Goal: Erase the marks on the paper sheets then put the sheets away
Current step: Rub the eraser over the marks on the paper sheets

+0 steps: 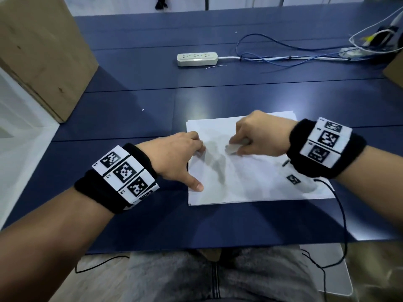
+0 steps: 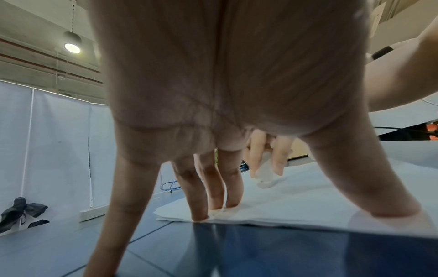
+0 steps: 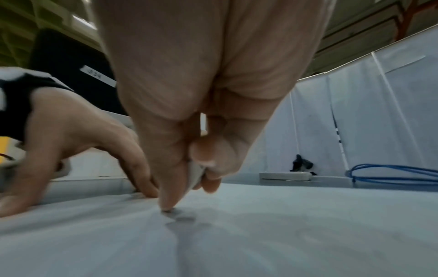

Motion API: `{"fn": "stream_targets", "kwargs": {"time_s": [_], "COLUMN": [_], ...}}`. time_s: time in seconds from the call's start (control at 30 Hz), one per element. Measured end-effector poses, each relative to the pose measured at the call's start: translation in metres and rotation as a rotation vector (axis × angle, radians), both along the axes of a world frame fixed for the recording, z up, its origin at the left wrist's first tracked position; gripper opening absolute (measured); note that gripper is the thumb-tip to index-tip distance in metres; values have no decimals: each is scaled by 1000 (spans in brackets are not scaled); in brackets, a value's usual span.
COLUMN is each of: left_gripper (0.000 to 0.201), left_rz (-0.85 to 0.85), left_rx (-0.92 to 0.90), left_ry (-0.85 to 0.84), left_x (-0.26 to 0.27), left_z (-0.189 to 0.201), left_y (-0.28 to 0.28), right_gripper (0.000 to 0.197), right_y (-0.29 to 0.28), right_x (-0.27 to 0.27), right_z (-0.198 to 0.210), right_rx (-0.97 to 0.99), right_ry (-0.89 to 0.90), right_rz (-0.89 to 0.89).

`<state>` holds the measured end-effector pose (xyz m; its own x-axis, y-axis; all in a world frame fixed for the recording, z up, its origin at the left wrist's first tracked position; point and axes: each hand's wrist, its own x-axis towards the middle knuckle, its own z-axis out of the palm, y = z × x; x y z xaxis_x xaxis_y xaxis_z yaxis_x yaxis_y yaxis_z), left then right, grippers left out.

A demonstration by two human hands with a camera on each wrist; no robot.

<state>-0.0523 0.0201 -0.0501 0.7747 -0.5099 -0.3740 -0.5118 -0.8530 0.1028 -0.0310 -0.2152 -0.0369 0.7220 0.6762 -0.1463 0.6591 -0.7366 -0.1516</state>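
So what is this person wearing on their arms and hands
Both forearms are bare, with no sleeves or gloves. Each wrist carries a thick black fabric band: the left wristband and the right wristband. On each band sit white rectangular tiles printed with black square fiducial markers and small numbers. A thin black cable runs from the right band down toward the lap.

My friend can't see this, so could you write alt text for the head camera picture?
The right hand rubs a white eraser on paper sheets while the left hand presses them onto a blue table.
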Motion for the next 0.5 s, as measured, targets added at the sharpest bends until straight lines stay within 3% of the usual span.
{"fn": "stream_targets", "kwargs": {"time_s": [0.17,0.4,0.5], "left_gripper": [101,93,97], "left_rz": [-3,-5,3], "left_rx": [6,5,4], "left_ry": [2,4,2], "left_x": [1,0,1], "left_z": [0,0,-1], "left_y": [-1,-1,0], "right_gripper": [27,22,22], "right_y": [1,2,-1], "right_x": [-40,3,-13], "right_z": [2,0,0], "right_rx": [-48,-4,16], "right_ry": [265,9,33], "right_rz": [206,-36,97]}}
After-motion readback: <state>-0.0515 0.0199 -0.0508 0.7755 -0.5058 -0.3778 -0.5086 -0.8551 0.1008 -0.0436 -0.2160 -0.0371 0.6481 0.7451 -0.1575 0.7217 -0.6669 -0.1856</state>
